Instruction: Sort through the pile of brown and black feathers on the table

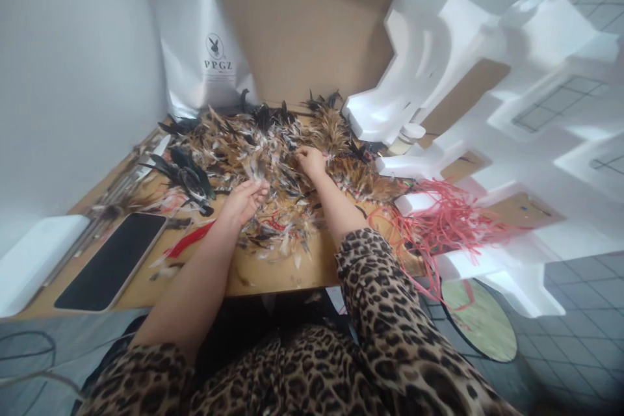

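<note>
A wide heap of brown, black and white feathers [229, 136] covers the back and middle of the table. My left hand [246, 200] is closed at the front of this heap, palm partly turned up, with a small tuft of pale feathers [256, 168] standing up from its fingers. Further back and to the right, my right hand [311, 161] reaches into the heap with thumb and fingers pressed together. What it pinches is too small to tell. Loose feathers [292, 240] and bits of red ribbon [277, 221] lie on the wood below my hands.
A phone [112, 263] and a white box [39, 260] lie at the left. Red strips [439, 221] hang over white foam pieces [433, 52] at the right. A white printed bag [195, 45] stands behind. Dark glossy feathers [188, 175] lie left of the heap.
</note>
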{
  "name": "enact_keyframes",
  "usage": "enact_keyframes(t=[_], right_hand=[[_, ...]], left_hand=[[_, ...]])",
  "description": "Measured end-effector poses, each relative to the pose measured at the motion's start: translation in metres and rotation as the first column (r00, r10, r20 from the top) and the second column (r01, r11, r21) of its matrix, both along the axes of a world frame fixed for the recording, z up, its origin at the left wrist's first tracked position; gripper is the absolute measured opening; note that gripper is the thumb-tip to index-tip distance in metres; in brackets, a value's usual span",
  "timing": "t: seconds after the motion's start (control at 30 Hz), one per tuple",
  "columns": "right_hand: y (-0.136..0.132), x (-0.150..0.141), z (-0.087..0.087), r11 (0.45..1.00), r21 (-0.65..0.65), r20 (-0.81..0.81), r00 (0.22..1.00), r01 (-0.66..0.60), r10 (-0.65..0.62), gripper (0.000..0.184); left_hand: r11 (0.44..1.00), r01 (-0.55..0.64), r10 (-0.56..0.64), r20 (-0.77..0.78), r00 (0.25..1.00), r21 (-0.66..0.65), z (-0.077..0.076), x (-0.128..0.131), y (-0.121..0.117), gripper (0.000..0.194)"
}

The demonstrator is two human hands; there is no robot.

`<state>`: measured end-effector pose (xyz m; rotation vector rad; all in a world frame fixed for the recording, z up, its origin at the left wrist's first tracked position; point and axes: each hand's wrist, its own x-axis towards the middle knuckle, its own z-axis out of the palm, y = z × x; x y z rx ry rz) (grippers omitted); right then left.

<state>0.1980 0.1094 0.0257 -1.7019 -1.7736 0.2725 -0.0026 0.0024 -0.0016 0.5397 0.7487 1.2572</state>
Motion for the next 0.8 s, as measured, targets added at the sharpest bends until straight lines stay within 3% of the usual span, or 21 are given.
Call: enact_keyframes(t=[0.13, 0.27, 0.37, 0.63, 0.7, 0.8], right_hand=[[-0.026, 0.009, 0.01, 0.943, 0.252, -0.119, 0.96, -0.219, 0.255, 0.02], [-0.053, 0.007, 0.017, 0.851, 0.353, -0.177, 0.865, -0.389, 0.469, 0.018], [-0.066, 0.0, 0.016, 0.816, 0.349, -0.189, 0.818, -0.462, 0.544, 0.016], [-0.081, -0.014, 0.006, 0.793, 0.331, -0.135, 0.806, -0.511, 0.576, 0.016], [-0.082, -0.016, 0.005, 0.821, 0.365, -0.166, 0.837, -0.439, 0.522, 0.019], [-0.085, -0.02, 0.005, 0.907, 0.383, -0.317, 0.898, -0.173, 0.305, 0.028]], left_hand=[[1.0, 0.03, -0.029, 0.06, 0.998, -0.008, 0.0, -0.001, 0.0, 0.007], [0.997, 0.076, -0.074, 0.095, 0.993, -0.021, 0.003, -0.002, -0.002, 0.009], [0.988, 0.15, -0.146, 0.095, 0.985, -0.039, 0.006, -0.004, -0.005, 0.008], [0.975, 0.222, -0.219, 0.09, 0.972, -0.024, 0.007, -0.003, -0.009, 0.012], [0.983, 0.183, -0.184, 0.077, 0.98, 0.013, 0.004, -0.003, -0.006, 0.011], [0.993, 0.074, -0.076, 0.021, 0.997, 0.097, 0.001, -0.002, -0.002, 0.006]])
